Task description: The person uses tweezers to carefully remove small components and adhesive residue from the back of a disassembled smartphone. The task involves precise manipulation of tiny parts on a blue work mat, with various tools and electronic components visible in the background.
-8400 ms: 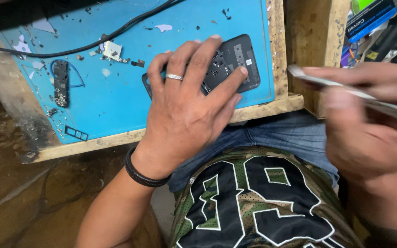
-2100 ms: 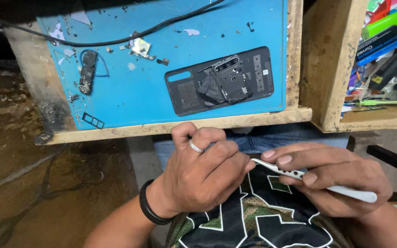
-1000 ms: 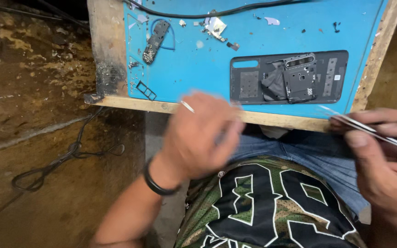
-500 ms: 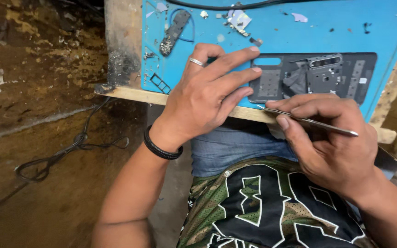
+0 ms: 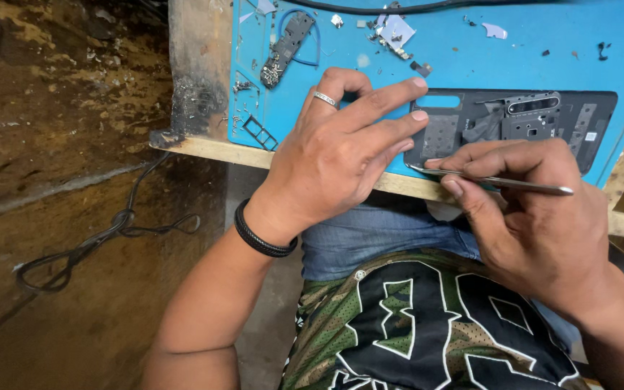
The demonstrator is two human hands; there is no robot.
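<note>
My left hand [image 5: 341, 144] has come back onto the opened phone [image 5: 521, 126] on the blue mat [image 5: 543, 68], fingers spread flat on its left end. My right hand [image 5: 536, 209], fingers pinched on metal tweezers [image 5: 500, 180], now has the tip at the phone's lower edge. Loose screws and a small board [image 5: 287, 47] litter the mat's left side; nothing blocks the tweezers.

- Soft, even daylight is falling across the blue mat [image 5: 543, 68], keeping it bright and saturated without hard glare.
- The earth floor [image 5: 52, 144] at left is sitting dimmer, and the top corner is fading into deep shadow.
- The left hand [image 5: 341, 155] is casting only a faint shadow onto the mat.
- The metal tool [image 5: 521, 183] is catching a thin highlight along its length.
- Focus is holding sharp at centre; the frame edges are perhaps bending slightly, as with a wide lens.
</note>
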